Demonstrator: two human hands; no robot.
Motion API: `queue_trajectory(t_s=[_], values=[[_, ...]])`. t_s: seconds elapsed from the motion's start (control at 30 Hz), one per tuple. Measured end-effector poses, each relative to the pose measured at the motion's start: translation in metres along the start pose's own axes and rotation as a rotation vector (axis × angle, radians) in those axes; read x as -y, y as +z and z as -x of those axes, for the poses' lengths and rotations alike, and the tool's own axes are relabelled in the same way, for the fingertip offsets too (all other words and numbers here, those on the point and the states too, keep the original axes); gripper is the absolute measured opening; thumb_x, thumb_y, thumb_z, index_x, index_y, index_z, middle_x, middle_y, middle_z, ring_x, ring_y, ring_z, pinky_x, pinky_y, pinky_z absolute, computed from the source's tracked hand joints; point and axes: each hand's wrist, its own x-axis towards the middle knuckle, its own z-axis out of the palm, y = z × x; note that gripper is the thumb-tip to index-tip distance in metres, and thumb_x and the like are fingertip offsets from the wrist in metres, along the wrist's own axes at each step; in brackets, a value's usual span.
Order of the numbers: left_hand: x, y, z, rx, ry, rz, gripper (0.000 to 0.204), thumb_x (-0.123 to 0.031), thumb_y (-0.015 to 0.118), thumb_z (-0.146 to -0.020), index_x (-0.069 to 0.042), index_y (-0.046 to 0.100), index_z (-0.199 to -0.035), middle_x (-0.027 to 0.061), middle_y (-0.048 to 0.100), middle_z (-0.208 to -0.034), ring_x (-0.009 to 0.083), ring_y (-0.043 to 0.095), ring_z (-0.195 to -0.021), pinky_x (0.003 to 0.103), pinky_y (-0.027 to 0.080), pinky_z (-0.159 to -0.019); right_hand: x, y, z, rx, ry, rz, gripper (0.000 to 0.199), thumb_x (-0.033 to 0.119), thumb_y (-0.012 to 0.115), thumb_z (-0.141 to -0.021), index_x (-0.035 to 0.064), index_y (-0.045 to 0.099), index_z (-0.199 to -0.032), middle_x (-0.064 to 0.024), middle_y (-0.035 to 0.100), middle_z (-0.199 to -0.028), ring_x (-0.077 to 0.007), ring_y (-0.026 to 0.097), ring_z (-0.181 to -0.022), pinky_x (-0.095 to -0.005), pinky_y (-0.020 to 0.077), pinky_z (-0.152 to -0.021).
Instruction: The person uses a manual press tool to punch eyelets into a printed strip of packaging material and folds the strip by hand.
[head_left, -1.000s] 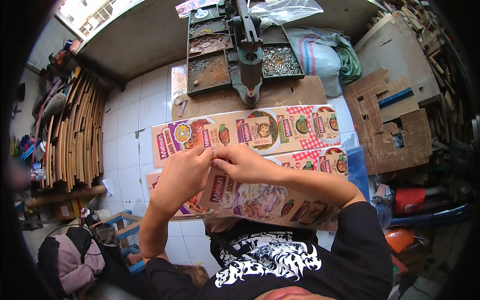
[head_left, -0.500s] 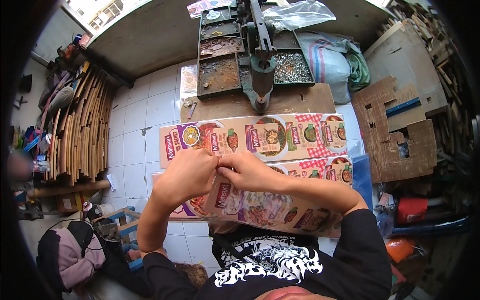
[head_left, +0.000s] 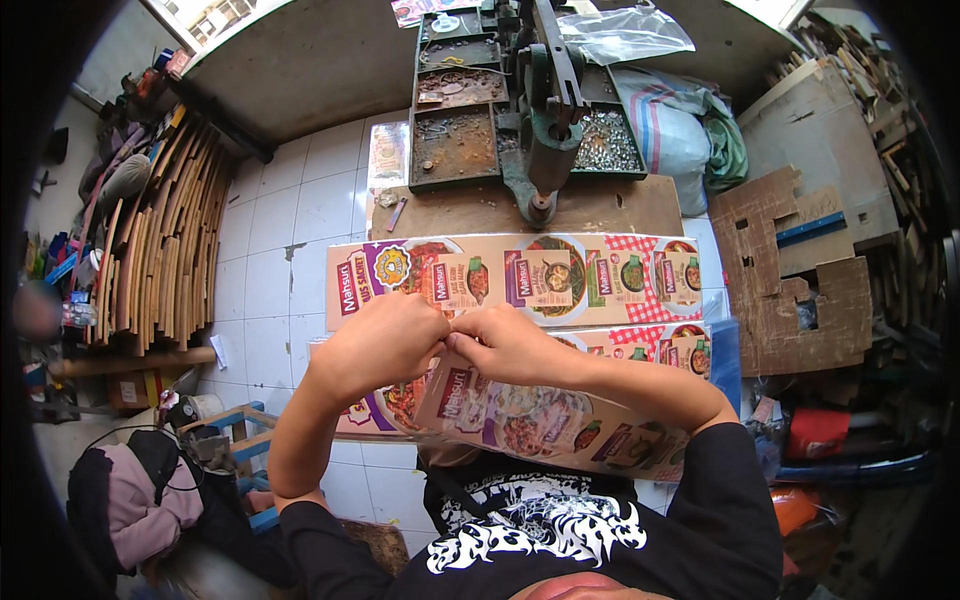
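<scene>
A glossy printed strip with food pictures lies aslant close to my body. My left hand is closed, knuckles up, at the strip's upper left corner. Thumb and fingers of my right hand pinch at the same corner, and the fingertips of both hands meet there. Whatever small thing may be between the fingertips is hidden. Beyond my hands lies a similar printed strip, flat and crosswise. More printed strips show partly beneath the tilted one.
A green hand press stands on a wooden board ahead. Beside it, a compartment tray holds small metal parts. Stacked boards lean at left; a cut brown board and a white sack are at right.
The whole view has shifted slightly, so the press and strips appear a little farther right. My hands stay together at the strip's corner, with only slight finger movement.
</scene>
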Motion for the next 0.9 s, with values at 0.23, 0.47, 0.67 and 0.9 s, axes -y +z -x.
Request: queue_trajectory(t_s=[0.23, 0.47, 0.67, 0.9], values=[[0.008, 0.003, 0.001, -0.014, 0.005, 0.059, 0.013, -0.012, 0.063, -0.078, 0.000, 0.069, -0.078, 0.0203, 0.065, -0.070, 0.0374, 0.065, -0.069, 0.046, 0.053, -0.068, -0.001, 0.001, -0.001, 0.031, 0.022, -0.037, 0.025, 0.020, 0.054, -0.090, 0.0005, 0.069, -0.088, -0.0238, 0.066, -0.079, -0.0407, 0.065, -0.077, -0.0481, 0.0495, -0.071], [0.007, -0.002, 0.002, 0.013, -0.044, 0.068, 0.014, -0.013, 0.064, -0.076, 0.000, 0.069, -0.079, 0.0209, 0.065, -0.070, 0.0373, 0.065, -0.068, 0.045, 0.053, -0.068, 0.007, 0.000, 0.002, 0.044, -0.018, -0.008, 0.025, 0.020, 0.053, -0.091, 0.0002, 0.067, -0.088, -0.0242, 0.065, -0.078, -0.0415, 0.064, -0.076, -0.0493, 0.0485, -0.071], [0.004, 0.001, 0.002, 0.043, -0.013, 0.000, 0.015, -0.014, 0.062, -0.077, -0.001, 0.068, -0.076, 0.0210, 0.064, -0.069, 0.0383, 0.065, -0.069, 0.046, 0.053, -0.068, 0.008, 0.001, 0.002, 0.051, -0.014, 0.040, 0.025, 0.022, 0.054, -0.091, 0.0005, 0.067, -0.088, -0.0241, 0.065, -0.079, -0.0419, 0.063, -0.076, -0.0496, 0.0487, -0.071], [-0.002, -0.001, 0.001, 0.073, -0.023, -0.016, 0.014, -0.013, 0.060, -0.078, -0.001, 0.068, -0.075, 0.0200, 0.065, -0.069, 0.0382, 0.065, -0.071, 0.047, 0.053, -0.069, 0.005, 0.004, 0.002, 0.026, 0.056, -0.022, 0.028, 0.022, 0.052, -0.091, 0.0001, 0.067, -0.084, -0.0241, 0.065, -0.080, -0.0416, 0.064, -0.077, -0.0497, 0.0482, -0.072]])
